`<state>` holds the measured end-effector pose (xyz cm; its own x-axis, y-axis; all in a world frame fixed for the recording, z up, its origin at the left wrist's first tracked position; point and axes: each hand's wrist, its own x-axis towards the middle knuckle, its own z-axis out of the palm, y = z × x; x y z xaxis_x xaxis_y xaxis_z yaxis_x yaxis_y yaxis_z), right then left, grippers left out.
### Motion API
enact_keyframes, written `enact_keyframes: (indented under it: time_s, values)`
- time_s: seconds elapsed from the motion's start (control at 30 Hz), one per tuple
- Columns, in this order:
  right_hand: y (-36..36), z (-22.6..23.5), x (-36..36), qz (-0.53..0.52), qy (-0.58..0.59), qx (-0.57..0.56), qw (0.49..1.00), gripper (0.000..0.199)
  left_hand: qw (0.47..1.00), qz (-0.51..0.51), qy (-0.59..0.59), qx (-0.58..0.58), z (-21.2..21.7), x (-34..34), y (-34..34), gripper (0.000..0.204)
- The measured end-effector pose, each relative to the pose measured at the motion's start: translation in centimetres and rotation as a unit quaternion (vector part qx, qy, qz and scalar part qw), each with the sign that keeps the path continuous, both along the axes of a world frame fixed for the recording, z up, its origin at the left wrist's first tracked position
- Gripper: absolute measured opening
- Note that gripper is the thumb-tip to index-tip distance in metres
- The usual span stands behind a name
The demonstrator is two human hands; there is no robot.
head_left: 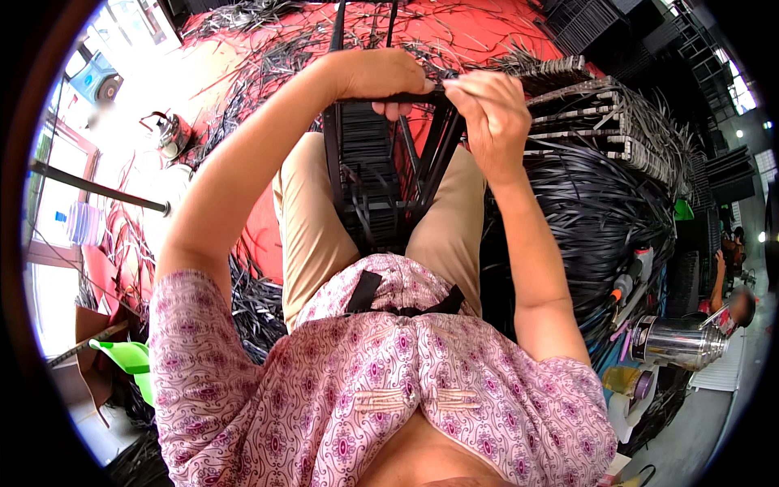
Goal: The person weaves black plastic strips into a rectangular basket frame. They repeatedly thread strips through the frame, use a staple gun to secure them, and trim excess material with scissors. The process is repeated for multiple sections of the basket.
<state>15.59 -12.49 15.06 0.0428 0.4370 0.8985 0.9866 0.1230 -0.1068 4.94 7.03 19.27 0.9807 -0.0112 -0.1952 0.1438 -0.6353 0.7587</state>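
Between my knees stands a black frame (333, 158) with slender bars, and a panel of black strips (369, 142) shows inside it. My left hand (381, 75) is wrapped over the frame's top bar, its thumb at the front and fingertips showing below. Just to the right, close to the left thumb, my right hand (493, 122) is closed in a pinch at the corner of the bar. A black strip appears to be between those fingers, though its end is hard to make out.
A large bundle of black strips (592, 207) lies at my right, below stacked woven panels (600, 114). Loose strips (268, 89) litter the red floor covering (495, 28). A metal kettle (169, 134) stands at left; a steel flask (677, 342) is at lower right. Another person sits far right.
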Motion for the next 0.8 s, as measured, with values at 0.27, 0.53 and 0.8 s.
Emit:
enact_keyframes:
  time_s: [0.27,0.53,0.8]
  values:
    - [6.6,3.0,6.1,0.109,0.21,-0.306,0.922,0.023,0.921,0.111,-0.336,0.162,-2.2,-3.0,-1.8,0.023]
    - [9.3,1.8,8.0,0.228,0.311,-0.481,0.787,0.024,0.865,0.065,-0.404,0.292,-3.1,-3.6,-3.0,0.027]
    - [8.8,-0.2,7.4,0.104,0.327,-0.339,0.876,0.038,0.894,0.013,-0.361,0.264,-3.3,-1.9,-1.3,0.034]
